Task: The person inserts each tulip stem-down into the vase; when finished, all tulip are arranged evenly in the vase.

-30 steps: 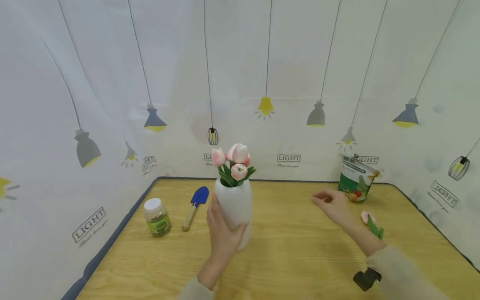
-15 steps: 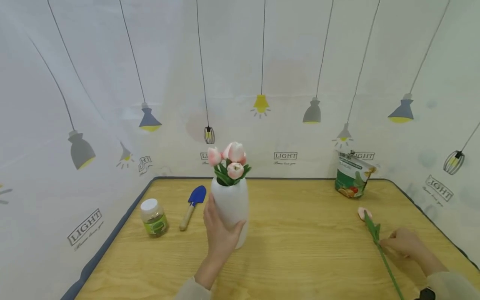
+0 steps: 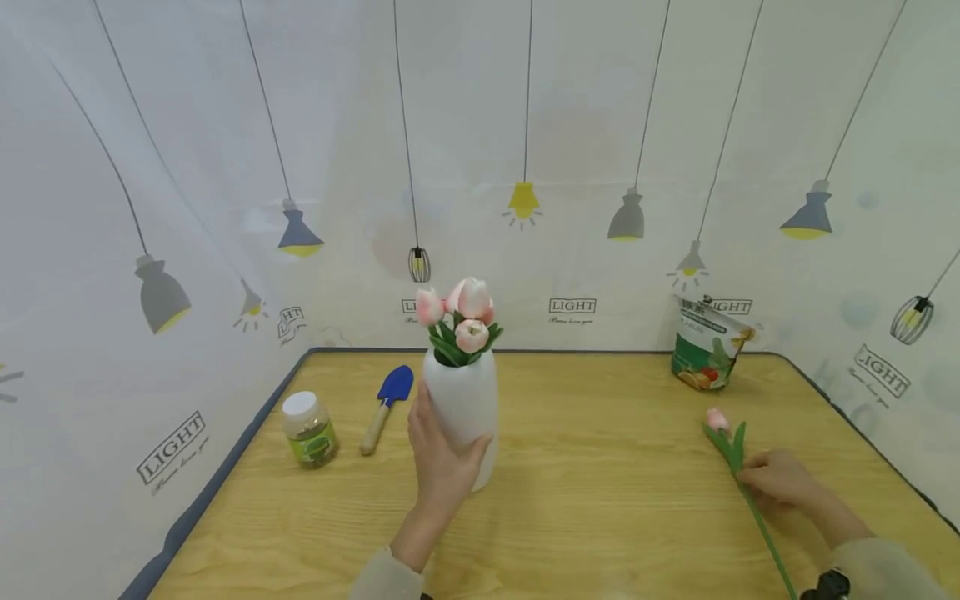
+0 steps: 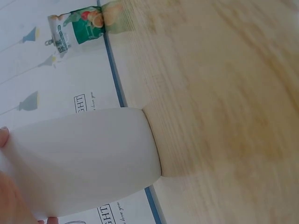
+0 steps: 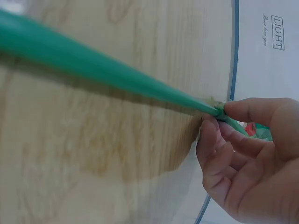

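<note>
A white vase (image 3: pixel 467 408) stands on the table, holding several pink tulips (image 3: pixel 472 310) with green leaves. My left hand (image 3: pixel 444 454) grips the vase round its side; the left wrist view shows the vase's base (image 4: pixel 140 149) on the wood and only a few fingertips at the edge. At the right, my right hand (image 3: pixel 780 482) pinches the stem of a single pink tulip (image 3: pixel 717 419) below its leaves. In the right wrist view the thumb and fingers meet on the green stem (image 5: pixel 140 86), which runs low over the table.
A jar with a white lid (image 3: pixel 311 429) and a blue hand trowel (image 3: pixel 387 408) with a wooden handle are left of the vase. A green and white pouch (image 3: pixel 707 346) stands at the back right. Printed cloth walls (image 3: pixel 600 267) border the wooden table (image 3: pixel 585 517).
My right hand has swung right and back from mid-air near the pouch to the loose tulip and taken its stem, and the bloom has turned slightly. My left hand stays on the vase.
</note>
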